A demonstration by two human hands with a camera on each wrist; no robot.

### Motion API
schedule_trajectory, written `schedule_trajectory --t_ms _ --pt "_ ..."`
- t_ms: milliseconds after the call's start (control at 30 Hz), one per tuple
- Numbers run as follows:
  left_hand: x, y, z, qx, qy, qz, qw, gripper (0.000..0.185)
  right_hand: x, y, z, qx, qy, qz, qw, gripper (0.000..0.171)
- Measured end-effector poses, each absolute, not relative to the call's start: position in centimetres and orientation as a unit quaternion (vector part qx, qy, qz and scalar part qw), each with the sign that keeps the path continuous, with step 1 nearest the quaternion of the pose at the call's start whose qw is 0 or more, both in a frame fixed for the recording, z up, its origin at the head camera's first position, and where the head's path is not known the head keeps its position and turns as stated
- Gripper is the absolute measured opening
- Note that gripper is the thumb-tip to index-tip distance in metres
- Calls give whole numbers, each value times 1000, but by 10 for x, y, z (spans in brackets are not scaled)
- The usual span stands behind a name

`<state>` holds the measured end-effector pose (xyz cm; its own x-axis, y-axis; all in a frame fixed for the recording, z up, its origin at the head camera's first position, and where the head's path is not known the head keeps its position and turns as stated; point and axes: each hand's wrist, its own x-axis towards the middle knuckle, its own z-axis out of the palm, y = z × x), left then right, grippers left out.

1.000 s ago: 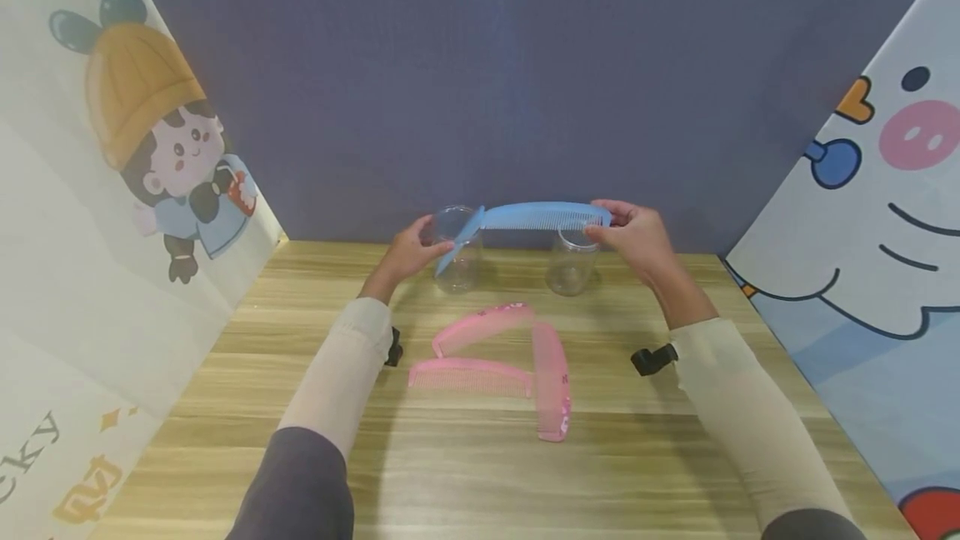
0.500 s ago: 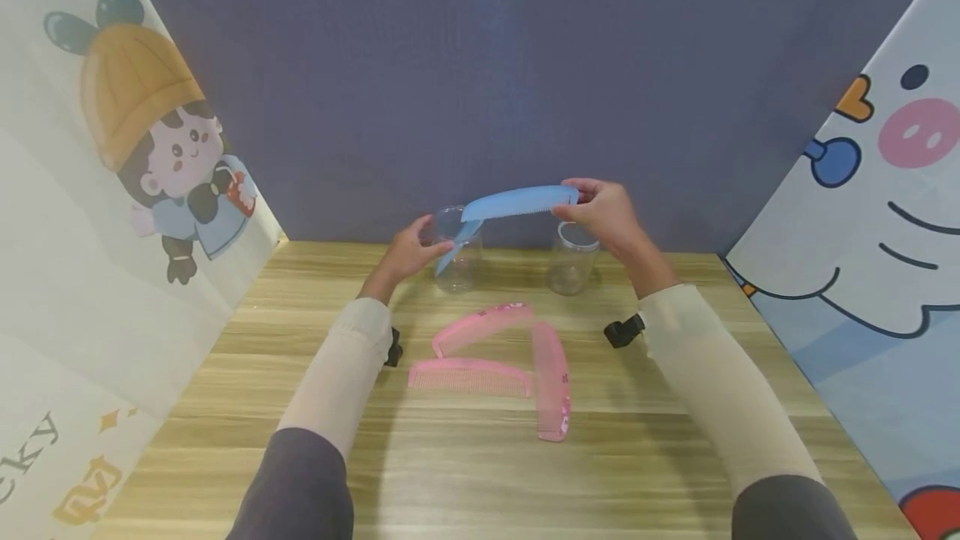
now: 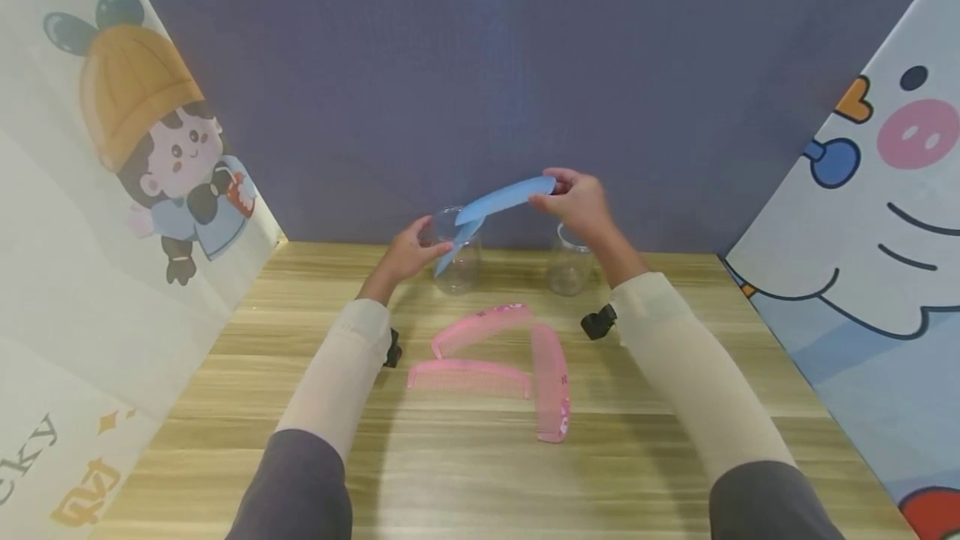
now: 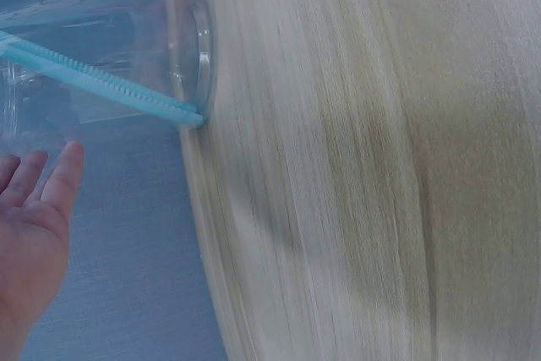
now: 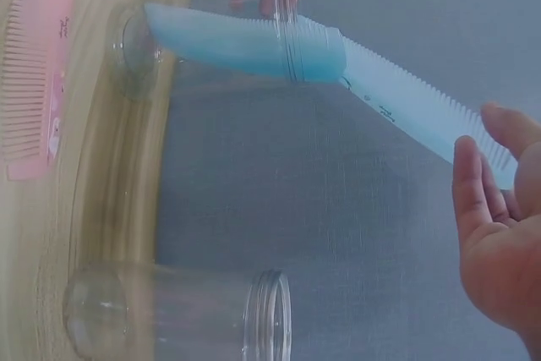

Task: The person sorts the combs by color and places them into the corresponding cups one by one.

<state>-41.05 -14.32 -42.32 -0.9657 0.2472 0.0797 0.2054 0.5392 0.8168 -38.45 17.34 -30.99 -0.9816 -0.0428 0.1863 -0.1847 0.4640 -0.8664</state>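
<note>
My right hand (image 3: 582,205) pinches one end of a light blue comb (image 3: 504,199), which slants down to the left above the mouth of the left clear jar (image 3: 467,275). A second blue comb (image 5: 245,44) leans inside that jar, its upper end at the rim. In the right wrist view, the held comb (image 5: 423,107) meets or overlaps the upper end of the one inside; whether its tip has entered the jar I cannot tell. My left hand (image 3: 409,253) holds the jar at its upper left side, thumb in front and fingers partly hidden behind it.
Another clear jar (image 3: 567,272) stands upright to the right, below my right hand. Pink combs lie nearer on the wooden table (image 3: 300,373): an upper one (image 3: 480,325), a lower one (image 3: 471,375) and a right one (image 3: 552,382). A dark panel (image 3: 480,90) rises behind.
My right hand has moved left and up, bringing its comb from level to tilted, with the low end over the left jar. My left hand stays on that jar.
</note>
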Motion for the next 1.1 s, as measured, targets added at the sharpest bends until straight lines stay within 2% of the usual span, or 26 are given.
schedule_trajectory --t_ms 400,667,1100 --pt "-412 -144 -423 126 875 467 19 95 -388 162 -306 93 -813 556 147 53" --pt "-413 -143 -424 125 873 472 18 93 -387 175 -317 110 -826 531 152 48" --pt "-411 -138 -425 132 879 457 25 91 -388 213 -340 88 -862 482 131 54"
